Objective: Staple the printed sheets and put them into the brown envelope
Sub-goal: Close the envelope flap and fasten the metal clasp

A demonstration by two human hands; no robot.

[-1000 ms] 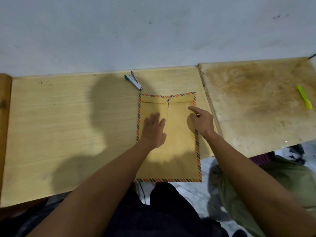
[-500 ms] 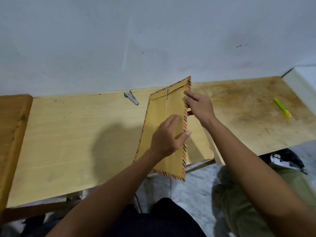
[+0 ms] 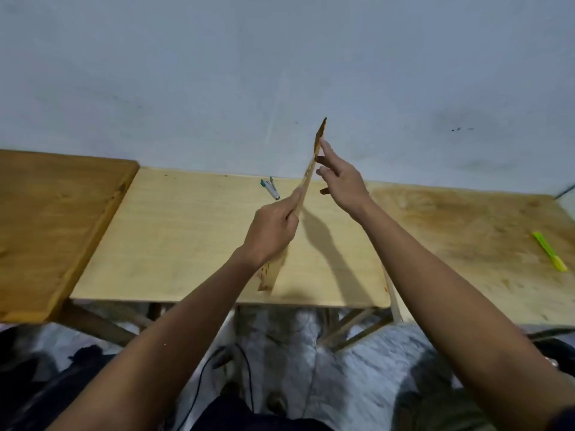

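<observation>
The brown envelope with its striped border stands almost edge-on to me, lifted above the pale wooden table. My left hand grips it around the middle of its near edge. My right hand touches its upper part, fingers spread against the far side. The small stapler lies on the table near the wall, just left of the envelope. No printed sheets are visible.
A darker wooden table adjoins on the left and a stained one on the right, where a green highlighter lies. A grey wall runs behind. A cable trails on the floor below.
The envelope went from lying flat under both hands to being lifted and turned until it is nearly edge-on. My view tilted up toward the wall.
</observation>
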